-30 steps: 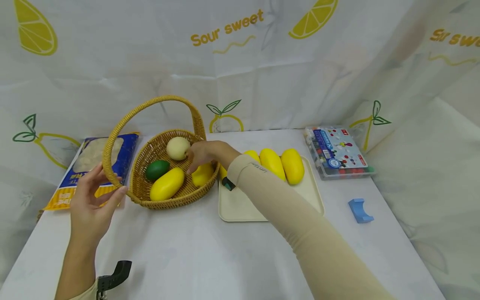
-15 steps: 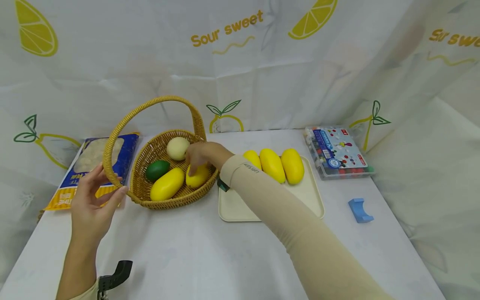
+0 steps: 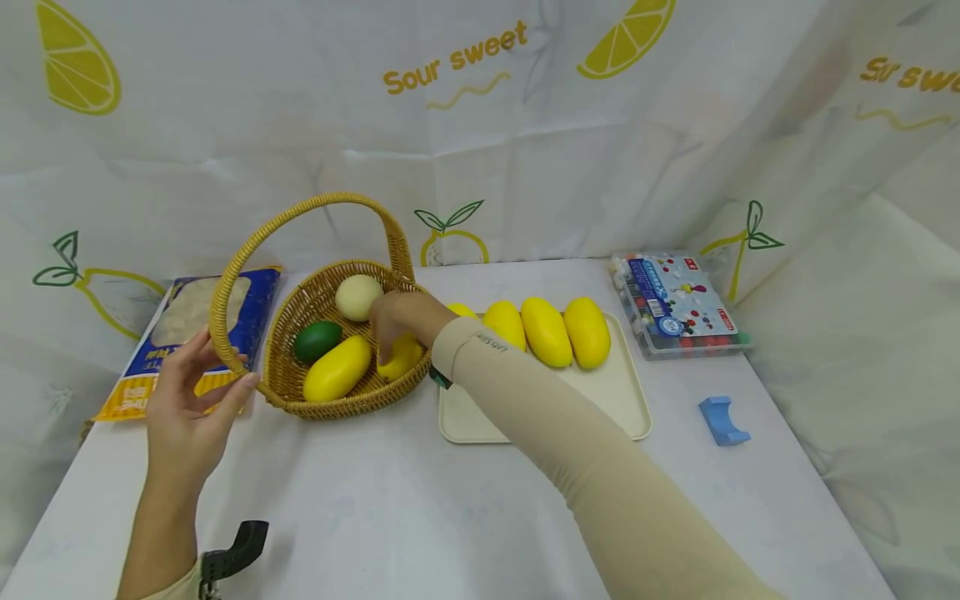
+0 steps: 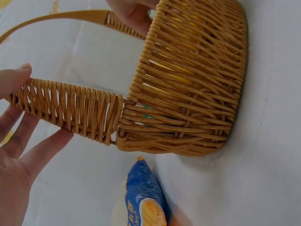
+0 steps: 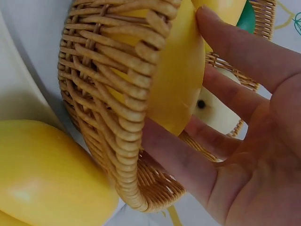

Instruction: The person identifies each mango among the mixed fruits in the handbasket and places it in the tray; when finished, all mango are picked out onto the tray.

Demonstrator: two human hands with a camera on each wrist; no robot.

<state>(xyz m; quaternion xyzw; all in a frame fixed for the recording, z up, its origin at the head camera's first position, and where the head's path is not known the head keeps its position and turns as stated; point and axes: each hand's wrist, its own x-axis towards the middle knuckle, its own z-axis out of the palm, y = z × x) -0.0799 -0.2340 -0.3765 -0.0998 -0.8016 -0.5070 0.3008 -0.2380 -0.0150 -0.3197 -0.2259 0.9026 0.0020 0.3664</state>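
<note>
We see left hand (image 3: 189,412) pinching the handle (image 3: 300,212) of a basket (image 3: 337,408); right hand (image 3: 408,317) grasps yellow fruit (image 3: 398,360) inside.

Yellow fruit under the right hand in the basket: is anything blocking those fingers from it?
Nothing visible is: the right hand reaches in over the basket's rim, with its fingers at the yellow fruit itself.

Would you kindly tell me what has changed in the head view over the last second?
The right hand and its sleeve have shifted slightly left and toward the person, and the yellow fruit beneath that hand has moved slightly left in the basket; whether the hand grips it is unclear. The left hand still holds the handle; the tray, green fruit and pale fruit are unmoved.
</note>
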